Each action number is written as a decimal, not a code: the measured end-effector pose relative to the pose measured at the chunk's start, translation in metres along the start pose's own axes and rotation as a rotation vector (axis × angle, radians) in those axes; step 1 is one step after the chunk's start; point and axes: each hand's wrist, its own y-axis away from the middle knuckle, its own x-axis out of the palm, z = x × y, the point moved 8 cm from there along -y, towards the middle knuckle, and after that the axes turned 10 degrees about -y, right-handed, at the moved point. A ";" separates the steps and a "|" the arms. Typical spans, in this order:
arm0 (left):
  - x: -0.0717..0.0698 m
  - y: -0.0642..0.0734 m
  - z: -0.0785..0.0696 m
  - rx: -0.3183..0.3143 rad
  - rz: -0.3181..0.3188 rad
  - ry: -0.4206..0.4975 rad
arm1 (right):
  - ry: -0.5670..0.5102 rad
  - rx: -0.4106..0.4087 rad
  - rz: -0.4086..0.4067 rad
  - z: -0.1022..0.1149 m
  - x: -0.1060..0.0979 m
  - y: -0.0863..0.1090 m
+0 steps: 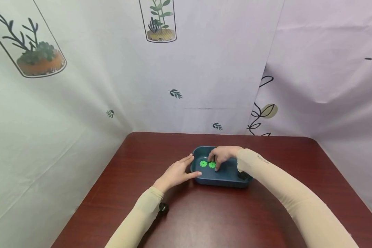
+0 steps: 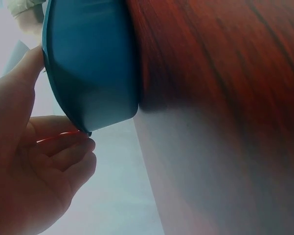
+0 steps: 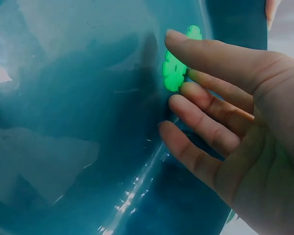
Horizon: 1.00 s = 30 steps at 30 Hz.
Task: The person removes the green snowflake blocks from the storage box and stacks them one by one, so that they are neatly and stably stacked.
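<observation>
A dark blue rectangular tray (image 1: 224, 183) with raised sides stands on the table. My left hand (image 1: 176, 175) holds its left end, thumb at the near rim and fingers against the end wall. In the left wrist view the thumb and index finger touch the tray wall (image 2: 93, 68). My right hand (image 1: 224, 154) reaches down inside, thumb and fingertips at opposite edges of a green snowflake-shaped disc (image 1: 212, 165), pinching it near the tray floor. A second green disc (image 1: 203, 163) lies just left of it. The right wrist view shows the nearer disc (image 3: 173, 71) partly behind the thumb.
The tray stands on a reddish-brown wooden table (image 1: 210, 217), toward its far side. White cloth walls (image 1: 204, 86) printed with plants border the table behind and at both sides. A dark wrist strap (image 1: 163, 207) sits under the left sleeve.
</observation>
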 end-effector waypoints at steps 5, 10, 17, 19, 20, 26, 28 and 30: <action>-0.001 0.000 -0.001 0.004 0.000 0.004 | 0.011 0.022 0.004 -0.002 0.004 -0.002; -0.001 -0.001 -0.002 0.004 0.004 0.005 | 0.024 0.042 0.019 -0.002 0.007 -0.003; -0.001 -0.001 -0.001 0.003 -0.004 -0.002 | 0.021 0.052 0.031 -0.003 0.008 -0.004; -0.001 0.000 -0.001 0.001 -0.005 -0.003 | 0.026 0.051 0.029 -0.003 0.008 -0.004; 0.000 0.000 -0.001 0.000 -0.006 -0.001 | 0.030 0.051 0.027 -0.003 0.008 -0.005; 0.000 0.001 -0.001 -0.009 -0.009 0.001 | 0.027 0.061 0.021 -0.001 0.007 -0.002; 0.000 0.001 -0.001 -0.011 -0.008 0.002 | 0.014 0.061 0.017 -0.001 0.005 0.000; 0.000 0.001 0.000 -0.012 -0.006 0.004 | 0.004 0.053 0.011 -0.002 0.003 0.001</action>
